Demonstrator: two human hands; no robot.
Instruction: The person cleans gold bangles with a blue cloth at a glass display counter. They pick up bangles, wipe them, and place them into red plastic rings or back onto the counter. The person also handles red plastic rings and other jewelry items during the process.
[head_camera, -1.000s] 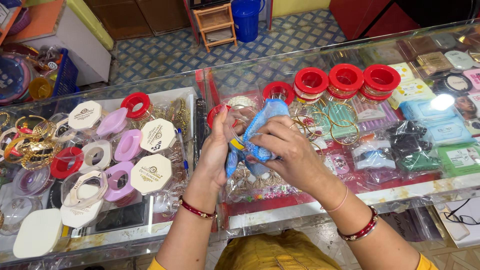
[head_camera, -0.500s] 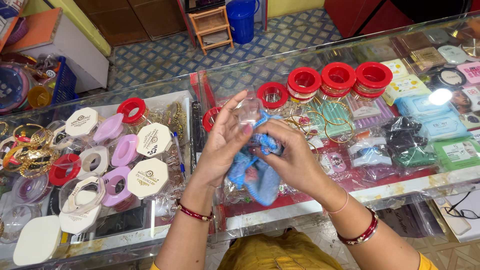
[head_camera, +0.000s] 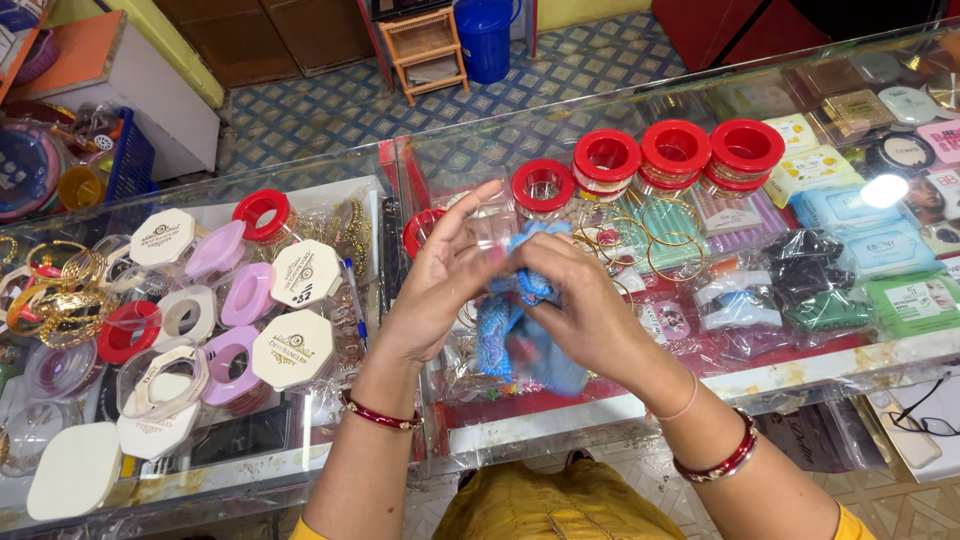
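Far left: octagonal bangle boxes (head_camera: 300, 345) under glass counter (head_camera: 330, 465), untouched. Left hand (head_camera: 440, 285) cradles small clear container (head_camera: 497, 232), fingers loosely spread behind it. Right hand (head_camera: 585, 310) pinched tight on blue cloth (head_camera: 515, 335), pressed against container, above counter's centre. Risk: slick plastic slips from loose hold, drops onto glass. Right: red-lidded jars (head_camera: 675, 150) close; trailing cloth could snag them.

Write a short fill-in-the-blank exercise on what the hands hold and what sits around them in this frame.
1. Both hands, left hand and right hand, grip a crumpled ___ cloth.
2. The four round boxes lined up beyond the hands have ___ lids.
3. The hands work above a ___ counter top.

Missing words: blue; red; glass
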